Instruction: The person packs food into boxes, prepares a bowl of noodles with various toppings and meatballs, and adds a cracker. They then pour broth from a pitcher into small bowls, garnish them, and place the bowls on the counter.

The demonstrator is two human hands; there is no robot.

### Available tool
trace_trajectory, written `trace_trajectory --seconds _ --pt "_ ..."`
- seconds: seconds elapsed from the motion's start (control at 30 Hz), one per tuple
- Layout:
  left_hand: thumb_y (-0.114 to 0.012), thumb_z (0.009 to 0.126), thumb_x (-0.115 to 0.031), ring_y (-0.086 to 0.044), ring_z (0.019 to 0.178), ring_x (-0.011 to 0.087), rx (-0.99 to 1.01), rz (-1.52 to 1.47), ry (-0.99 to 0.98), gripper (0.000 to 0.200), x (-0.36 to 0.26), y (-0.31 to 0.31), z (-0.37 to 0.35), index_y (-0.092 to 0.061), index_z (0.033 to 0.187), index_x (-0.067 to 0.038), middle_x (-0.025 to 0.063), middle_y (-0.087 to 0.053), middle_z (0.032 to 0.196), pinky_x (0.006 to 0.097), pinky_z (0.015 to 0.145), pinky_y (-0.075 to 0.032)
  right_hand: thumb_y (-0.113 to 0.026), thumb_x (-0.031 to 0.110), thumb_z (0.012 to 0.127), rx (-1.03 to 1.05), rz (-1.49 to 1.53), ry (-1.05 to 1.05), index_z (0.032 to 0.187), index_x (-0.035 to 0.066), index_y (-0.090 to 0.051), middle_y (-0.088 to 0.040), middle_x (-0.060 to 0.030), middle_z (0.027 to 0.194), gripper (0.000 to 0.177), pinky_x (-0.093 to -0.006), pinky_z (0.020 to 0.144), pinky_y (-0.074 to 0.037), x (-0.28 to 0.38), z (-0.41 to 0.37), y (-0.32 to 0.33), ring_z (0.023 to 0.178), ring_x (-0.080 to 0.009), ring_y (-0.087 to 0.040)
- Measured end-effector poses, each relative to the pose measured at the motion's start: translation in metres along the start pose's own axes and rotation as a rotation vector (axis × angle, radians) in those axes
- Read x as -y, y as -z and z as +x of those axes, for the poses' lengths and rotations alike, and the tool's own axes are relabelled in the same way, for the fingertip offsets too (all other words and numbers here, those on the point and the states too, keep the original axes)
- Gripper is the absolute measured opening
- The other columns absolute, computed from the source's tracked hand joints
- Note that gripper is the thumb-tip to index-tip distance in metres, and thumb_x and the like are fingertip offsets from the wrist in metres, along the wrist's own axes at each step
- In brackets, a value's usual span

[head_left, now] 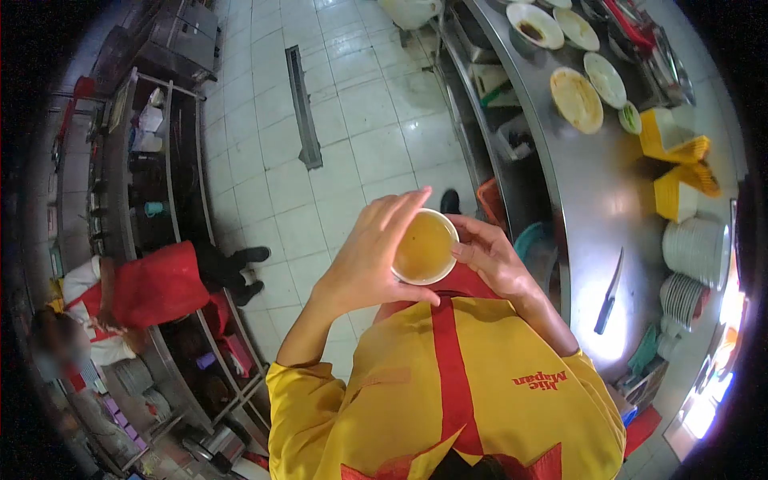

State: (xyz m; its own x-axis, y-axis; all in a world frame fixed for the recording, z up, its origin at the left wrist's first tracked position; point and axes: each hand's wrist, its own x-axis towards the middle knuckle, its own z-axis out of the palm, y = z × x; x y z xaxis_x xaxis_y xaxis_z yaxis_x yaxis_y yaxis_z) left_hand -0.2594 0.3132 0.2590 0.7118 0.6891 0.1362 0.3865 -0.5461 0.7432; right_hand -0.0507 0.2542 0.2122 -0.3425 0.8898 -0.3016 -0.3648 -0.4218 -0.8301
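Between my two hands is a white-rimmed bowl [426, 247] of yellowish, clear-looking liquid, held in front of my chest. My left hand [370, 250] curves along the bowl's left side, its fingers stretched past the far rim and the thumb below the near rim. On the right side, my right hand [490, 254] grips the rim with thumb and fingers. The bowl's underside is hidden from above.
A steel counter [576, 200] on the right bears used plates [576, 100], yellow trays [668, 136], a knife [611, 292] and stacked white plates [694, 252]. A person in a red apron [156, 284] stands left by shelving. A drain channel [302, 108] crosses the tiled floor.
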Motion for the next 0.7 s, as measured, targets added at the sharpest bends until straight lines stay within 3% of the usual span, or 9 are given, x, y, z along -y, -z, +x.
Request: trace_trajectory --seconds 0.1,0.23,0.37,0.4,0.47,0.53,0.57,0.6,0.7 --pt "-0.085 0.049 -0.047 -0.041 0.121 0.0327 -0.210 -0.100 0.007 0.115 0.051 0.034 0.041 -0.028 0.139 -0.004 0.0177 -0.042 0.132 0.0440 0.098 -0.033 -0.056 0.009 0.089 -0.001 0.012 0.004 0.127 -0.007 -0.043 -0.055 -0.0156 0.121 0.043 -0.0320 0.096 -0.040 0.023 0.054 0.022 0.112 -0.0183 -0.051" --pt "-0.069 0.077 -0.033 -0.052 0.108 0.0285 -0.587 -0.177 0.203 0.071 0.150 0.063 0.088 -0.039 0.132 0.000 0.0180 -0.057 0.115 0.0393 0.092 -0.038 -0.056 0.009 0.089 0.031 -0.001 0.036 0.128 -0.006 -0.043 -0.055 -0.0148 0.121 0.044 -0.0317 0.095 -0.040 0.074 0.126 0.053 0.111 -0.0178 -0.051" --pt "-0.055 0.091 -0.026 -0.057 0.091 0.0249 -0.694 0.180 0.643 0.038 0.291 0.021 0.088 -0.054 0.115 0.003 0.0169 -0.061 0.098 0.0322 0.081 -0.044 -0.057 0.010 0.089 0.001 -0.042 0.063 0.128 -0.005 -0.043 -0.055 -0.0142 0.121 0.044 -0.0315 0.095 -0.040 0.129 0.194 0.084 0.110 -0.0180 -0.052" --pt "-0.054 0.091 -0.029 -0.059 0.088 0.0262 -0.526 0.059 0.897 0.038 0.325 0.006 0.077 -0.056 0.110 0.004 0.0189 -0.062 0.094 0.0327 0.080 -0.045 -0.057 0.011 0.088 -0.020 -0.020 0.062 0.128 -0.005 -0.043 -0.055 -0.0134 0.120 0.045 -0.0308 0.094 -0.041 0.142 0.210 0.092 0.109 -0.0179 -0.052" --pt "-0.048 0.093 -0.037 -0.059 0.094 0.0356 -0.375 -0.028 0.975 0.045 0.376 -0.041 0.048 -0.056 0.109 0.005 0.0245 -0.062 0.098 0.0384 0.080 -0.046 -0.058 0.012 0.088 -0.076 -0.002 0.090 0.128 -0.005 -0.042 -0.055 -0.0125 0.119 0.046 -0.0301 0.093 -0.042 0.167 0.243 0.105 0.109 -0.0177 -0.053" --pt "-0.040 0.093 -0.048 -0.058 0.097 0.0412 0.011 0.039 1.120 0.057 0.438 -0.101 0.007 -0.053 0.117 0.002 0.0287 -0.059 0.105 0.0465 0.085 -0.045 -0.058 0.011 0.088 -0.149 0.150 0.059 0.129 -0.005 -0.041 -0.056 -0.0116 0.118 0.047 -0.0306 0.094 -0.042 0.191 0.274 0.119 0.109 -0.0180 -0.053" --pt "-0.040 0.092 -0.050 -0.060 0.091 0.0393 0.025 0.580 0.522 0.057 0.455 -0.132 0.012 -0.050 0.120 -0.002 0.0258 -0.060 0.105 0.0469 0.079 -0.047 -0.057 0.013 0.089 -0.166 0.182 0.056 0.129 -0.004 -0.041 -0.055 -0.0108 0.119 0.047 -0.0309 0.094 -0.042 0.203 0.288 0.127 0.109 -0.0174 -0.054" --pt "-0.040 0.091 -0.051 -0.060 0.091 0.0390 0.265 0.083 0.951 0.057 0.510 -0.162 -0.038 -0.049 0.120 -0.003 0.0254 -0.060 0.106 0.0469 0.079 -0.047 -0.057 0.013 0.089 -0.198 0.184 0.080 0.129 -0.004 -0.041 -0.055 -0.0108 0.119 0.047 -0.0309 0.094 -0.042 0.214 0.304 0.135 0.109 -0.0174 -0.054" --pt "-0.040 0.091 -0.052 -0.061 0.091 0.0380 0.410 -0.075 1.116 0.057 0.572 -0.148 -0.006 -0.048 0.122 -0.004 0.0241 -0.060 0.107 0.0470 0.079 -0.048 -0.053 0.018 0.090 -0.298 0.214 0.265 0.128 -0.006 -0.041 -0.055 -0.0106 0.119 0.046 -0.0290 0.092 -0.043 0.244 0.354 0.162 0.107 -0.0162 -0.055"
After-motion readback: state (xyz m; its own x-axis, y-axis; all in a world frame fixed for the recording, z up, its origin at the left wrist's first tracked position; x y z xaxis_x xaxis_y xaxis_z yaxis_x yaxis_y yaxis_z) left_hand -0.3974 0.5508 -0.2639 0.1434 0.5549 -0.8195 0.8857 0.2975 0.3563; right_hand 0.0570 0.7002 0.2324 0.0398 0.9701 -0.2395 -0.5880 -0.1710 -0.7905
